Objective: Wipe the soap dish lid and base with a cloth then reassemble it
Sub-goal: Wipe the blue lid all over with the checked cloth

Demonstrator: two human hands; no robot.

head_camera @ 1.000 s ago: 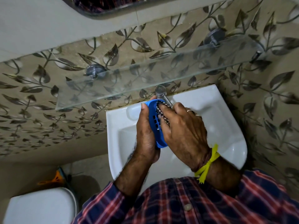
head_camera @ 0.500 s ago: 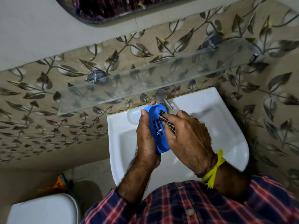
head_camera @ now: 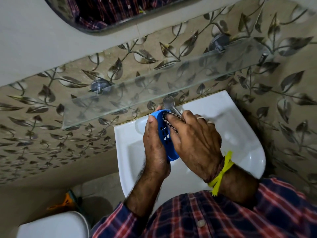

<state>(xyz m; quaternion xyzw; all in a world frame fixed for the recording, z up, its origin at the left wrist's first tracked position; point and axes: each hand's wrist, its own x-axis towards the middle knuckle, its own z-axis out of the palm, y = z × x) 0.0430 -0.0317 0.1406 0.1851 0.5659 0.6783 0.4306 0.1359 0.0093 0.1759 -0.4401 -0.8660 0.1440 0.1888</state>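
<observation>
Over the white basin (head_camera: 243,145) my left hand (head_camera: 154,148) holds a blue oval soap dish part with slots (head_camera: 165,134) on its edge, thumb on its outer rim. My right hand (head_camera: 193,141) presses a dark checked cloth (head_camera: 169,120) into the hollow side of the blue part, near its upper end. Only a strip of the cloth shows between my fingers. The other part of the soap dish is not in sight.
A chrome tap (head_camera: 169,103) stands just behind the hands. A glass shelf (head_camera: 137,93) juts from the leaf-pattern tiled wall above the basin, with a mirror (head_camera: 123,11) higher up. A white toilet lid (head_camera: 51,225) and an orange item (head_camera: 63,203) lie lower left.
My right hand has slid the cloth up along the inside of the blue part, leaving more of the slots uncovered. My left hand keeps its hold.
</observation>
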